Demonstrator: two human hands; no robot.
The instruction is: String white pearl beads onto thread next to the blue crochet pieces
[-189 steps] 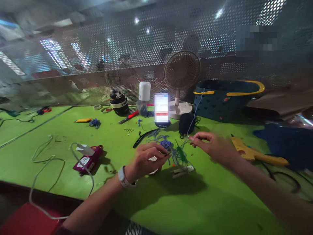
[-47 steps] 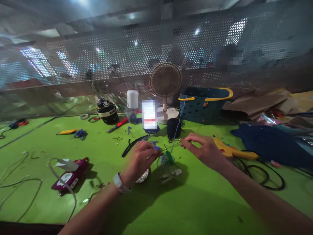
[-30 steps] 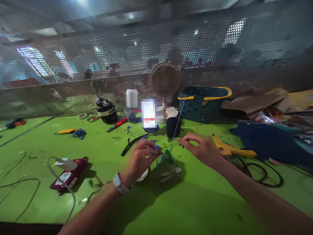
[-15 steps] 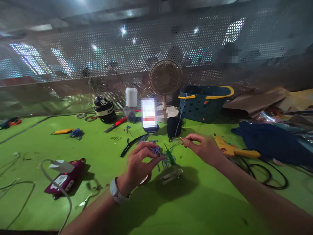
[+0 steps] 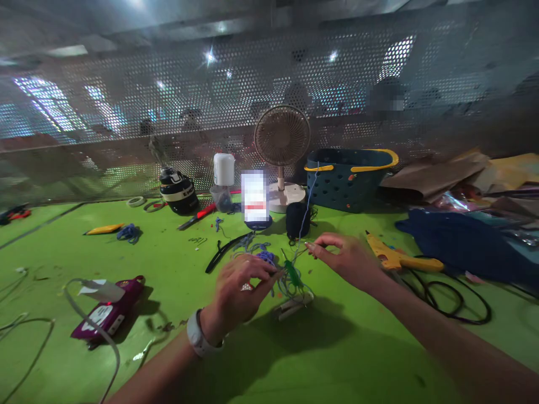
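Note:
My left hand (image 5: 238, 289) is closed in a pinch just left of a slim green-handled tool (image 5: 292, 273); what its fingertips hold is too small to tell. Purple crumpled yarn (image 5: 266, 257) shows just beyond those fingers. My right hand (image 5: 351, 261) pinches a thin strand that runs toward the tool. From the basket's rim a light blue yarn strand (image 5: 309, 196) comes down past the right fingertips. Loops of pale yarn and a whitish stick-like piece (image 5: 295, 306) lie about the tool, partly in shadow.
Behind the hands stand a lit phone (image 5: 255, 196), a dark yarn spool (image 5: 298, 220), a fan (image 5: 282, 137) and a blue basket (image 5: 349, 182). A yellow glue gun (image 5: 400, 258) with its cord lies right. A maroon power bank (image 5: 109, 311) with a cable is left.
The view has shifted slightly. My left hand has turned so that more of its back and a ring show. My right hand stays pinched, a little closer to the tool.

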